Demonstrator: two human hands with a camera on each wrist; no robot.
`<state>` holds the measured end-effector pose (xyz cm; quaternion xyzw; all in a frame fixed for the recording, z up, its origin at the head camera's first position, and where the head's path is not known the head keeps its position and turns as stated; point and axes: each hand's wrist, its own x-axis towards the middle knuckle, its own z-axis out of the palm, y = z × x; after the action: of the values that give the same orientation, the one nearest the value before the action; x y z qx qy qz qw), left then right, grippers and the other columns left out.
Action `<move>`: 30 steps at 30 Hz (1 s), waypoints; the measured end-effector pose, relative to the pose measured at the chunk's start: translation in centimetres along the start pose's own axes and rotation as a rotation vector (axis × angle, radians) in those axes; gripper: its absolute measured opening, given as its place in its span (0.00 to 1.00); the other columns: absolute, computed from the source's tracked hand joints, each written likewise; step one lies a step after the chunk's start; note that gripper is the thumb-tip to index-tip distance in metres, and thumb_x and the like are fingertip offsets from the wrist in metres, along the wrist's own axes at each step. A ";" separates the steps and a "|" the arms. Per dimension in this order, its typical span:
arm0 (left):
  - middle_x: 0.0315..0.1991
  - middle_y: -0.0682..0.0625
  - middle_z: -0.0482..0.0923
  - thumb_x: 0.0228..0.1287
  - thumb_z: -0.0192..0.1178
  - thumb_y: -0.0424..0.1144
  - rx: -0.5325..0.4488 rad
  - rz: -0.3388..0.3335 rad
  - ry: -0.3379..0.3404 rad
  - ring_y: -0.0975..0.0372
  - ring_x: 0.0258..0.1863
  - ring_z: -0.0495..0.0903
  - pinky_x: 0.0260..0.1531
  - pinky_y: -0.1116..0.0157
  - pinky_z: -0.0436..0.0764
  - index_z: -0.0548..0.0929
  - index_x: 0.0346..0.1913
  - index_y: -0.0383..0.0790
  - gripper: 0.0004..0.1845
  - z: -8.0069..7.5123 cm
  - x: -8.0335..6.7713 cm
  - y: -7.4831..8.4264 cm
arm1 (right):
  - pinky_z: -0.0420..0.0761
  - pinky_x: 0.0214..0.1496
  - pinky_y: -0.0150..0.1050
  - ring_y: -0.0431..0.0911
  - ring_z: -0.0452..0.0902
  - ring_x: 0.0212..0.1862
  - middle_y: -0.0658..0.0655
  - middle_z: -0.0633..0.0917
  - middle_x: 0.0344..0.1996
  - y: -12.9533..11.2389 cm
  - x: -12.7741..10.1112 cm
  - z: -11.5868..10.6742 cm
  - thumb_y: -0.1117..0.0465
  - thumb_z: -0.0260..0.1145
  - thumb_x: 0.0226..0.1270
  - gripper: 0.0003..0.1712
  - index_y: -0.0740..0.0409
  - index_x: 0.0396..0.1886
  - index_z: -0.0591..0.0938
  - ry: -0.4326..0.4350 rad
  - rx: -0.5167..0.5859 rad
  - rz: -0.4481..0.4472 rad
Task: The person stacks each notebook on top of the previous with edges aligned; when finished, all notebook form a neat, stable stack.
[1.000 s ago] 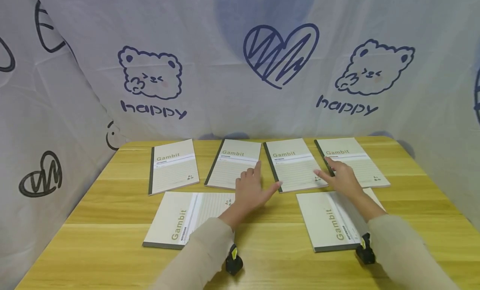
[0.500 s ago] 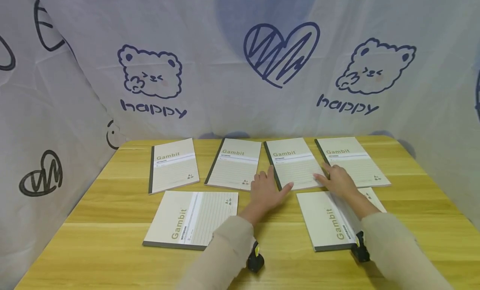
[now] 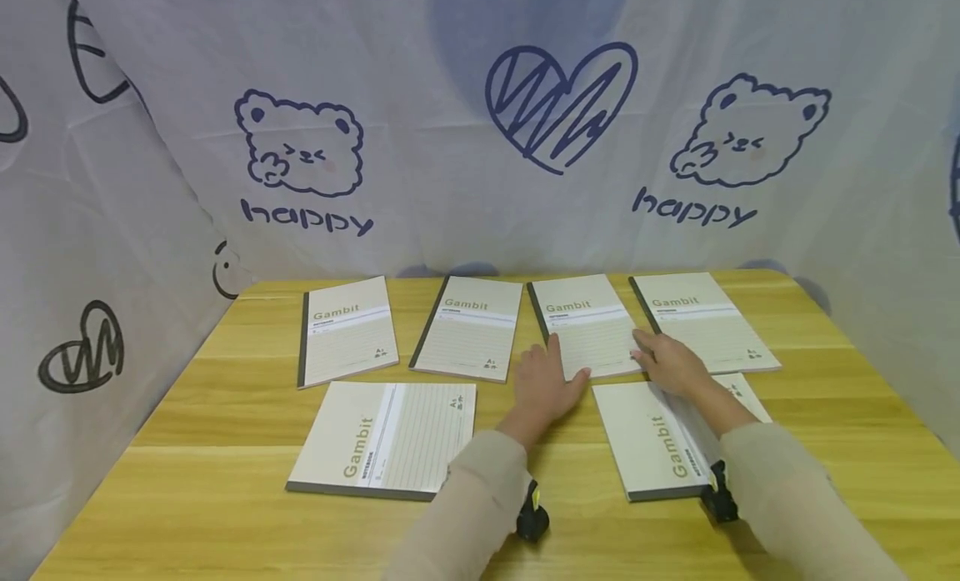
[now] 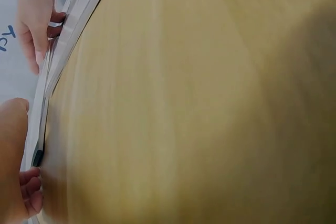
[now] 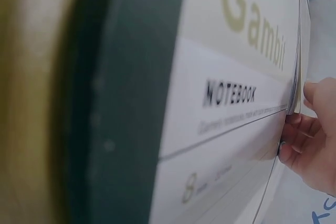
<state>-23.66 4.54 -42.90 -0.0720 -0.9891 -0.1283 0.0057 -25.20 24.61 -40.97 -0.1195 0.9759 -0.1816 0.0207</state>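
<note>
A pale Gambit notebook (image 3: 585, 306) with a dark spine, third from left in the back row, lies between the two hands. My left hand (image 3: 543, 387) is at its lower left corner, index finger along the spine and thumb at the front edge. On the opposite side, my right hand (image 3: 677, 368) touches the right edge with thumb and index finger. In the left wrist view, the left hand (image 4: 11, 140) has its fingertips low beside the dark spine end. The right wrist view shows the right hand (image 5: 321, 135) at a page edge, beyond a near notebook (image 5: 231, 66).
More matching notebooks surround it: two at back left (image 3: 348, 331) (image 3: 468, 327), one at back right (image 3: 705, 318), and sideways ones at front left (image 3: 420, 439) and front right (image 3: 637, 448), under the right forearm. The wooden table (image 3: 225, 448) meets a printed curtain (image 3: 435, 172) behind.
My left hand has shifted right, from beside the second notebook to the third one's corner. The right hand has moved slightly left to that notebook's right edge.
</note>
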 end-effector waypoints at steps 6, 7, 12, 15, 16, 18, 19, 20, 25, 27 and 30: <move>0.56 0.43 0.73 0.65 0.44 0.62 0.038 0.028 -0.009 0.54 0.54 0.74 0.52 0.62 0.74 0.58 0.69 0.42 0.37 0.3 0.2 0.3 | 0.65 0.61 0.60 0.68 0.64 0.61 0.73 0.68 0.61 -0.1 0.0 0.0 0.61 0.50 0.71 0.27 0.69 0.65 0.63 -0.024 -0.005 0.005; 0.56 0.43 0.73 0.65 0.44 0.62 0.047 0.030 -0.013 0.54 0.53 0.74 0.52 0.63 0.74 0.58 0.69 0.42 0.37 0.3 0.3 0.4 | 0.65 0.61 0.60 0.68 0.64 0.61 0.73 0.68 0.61 -0.1 0.0 0.0 0.61 0.50 0.71 0.26 0.69 0.66 0.63 -0.027 -0.009 0.008; 0.55 0.44 0.73 0.66 0.45 0.59 0.060 0.025 -0.019 0.56 0.52 0.74 0.52 0.64 0.74 0.60 0.68 0.41 0.34 0.2 0.2 0.5 | 0.66 0.61 0.61 0.68 0.65 0.61 0.72 0.69 0.61 -0.2 -0.1 0.1 0.61 0.50 0.71 0.26 0.67 0.66 0.63 -0.040 -0.013 0.018; 0.54 0.44 0.73 0.67 0.45 0.57 0.064 0.024 -0.013 0.56 0.52 0.75 0.51 0.64 0.74 0.61 0.67 0.41 0.32 0.2 0.1 0.4 | 0.66 0.60 0.61 0.68 0.65 0.60 0.72 0.69 0.60 -0.1 -0.1 0.4 0.61 0.50 0.71 0.27 0.67 0.66 0.63 -0.046 -0.009 0.026; 0.54 0.44 0.74 0.68 0.45 0.57 0.068 0.025 -0.010 0.56 0.52 0.75 0.51 0.64 0.75 0.62 0.66 0.41 0.31 0.3 0.2 0.4 | 0.66 0.60 0.61 0.68 0.65 0.60 0.72 0.69 0.60 -0.1 -0.1 0.4 0.61 0.50 0.71 0.27 0.66 0.66 0.63 -0.045 -0.008 0.031; 0.53 0.45 0.75 0.68 0.45 0.56 0.072 0.022 0.001 0.56 0.51 0.76 0.50 0.64 0.75 0.64 0.65 0.42 0.29 0.3 0.2 0.3 | 0.67 0.59 0.61 0.68 0.65 0.60 0.73 0.70 0.60 -0.2 -0.1 0.5 0.61 0.50 0.71 0.27 0.66 0.66 0.63 -0.044 -0.009 0.040; 0.53 0.46 0.75 0.68 0.46 0.56 0.072 0.021 0.010 0.57 0.49 0.76 0.49 0.65 0.76 0.65 0.64 0.43 0.28 0.3 0.3 0.3 | 0.67 0.59 0.61 0.69 0.65 0.60 0.73 0.70 0.60 -0.3 -0.1 0.5 0.61 0.50 0.71 0.27 0.66 0.66 0.63 -0.045 -0.010 0.046; 0.52 0.46 0.76 0.68 0.47 0.55 0.067 0.020 0.017 0.57 0.48 0.77 0.48 0.65 0.76 0.67 0.64 0.43 0.28 0.3 0.3 0.3 | 0.67 0.59 0.61 0.68 0.65 0.60 0.73 0.70 0.60 -0.4 -0.1 0.6 0.61 0.50 0.71 0.27 0.65 0.66 0.63 -0.044 -0.010 0.052; 0.48 0.45 0.79 0.65 0.53 0.52 -0.037 -0.001 0.075 0.56 0.45 0.79 0.45 0.63 0.78 0.72 0.59 0.41 0.25 0.3 0.4 0.2 | 0.70 0.57 0.60 0.67 0.68 0.58 0.72 0.72 0.59 -0.7 -0.1 0.7 0.60 0.50 0.71 0.26 0.64 0.66 0.64 -0.042 -0.046 0.058; 0.47 0.44 0.80 0.64 0.55 0.50 -0.097 -0.008 0.101 0.55 0.45 0.79 0.45 0.63 0.79 0.74 0.58 0.40 0.24 0.3 0.3 0.1 | 0.71 0.55 0.59 0.67 0.69 0.58 0.72 0.73 0.58 -0.7 0.0 0.7 0.60 0.51 0.70 0.26 0.64 0.66 0.65 -0.036 -0.060 0.053; 0.46 0.44 0.81 0.62 0.59 0.46 -0.192 -0.014 0.141 0.55 0.44 0.80 0.45 0.63 0.79 0.76 0.55 0.39 0.21 0.3 0.4 0.0 | 0.72 0.54 0.59 0.66 0.70 0.57 0.71 0.73 0.57 -0.6 -0.1 0.7 0.61 0.51 0.70 0.26 0.65 0.65 0.65 -0.024 -0.067 0.039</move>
<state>-24.04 4.71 -43.17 -0.0560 -0.9699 -0.2272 0.0672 -24.89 23.79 -41.43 -0.1031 0.9832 -0.1470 0.0319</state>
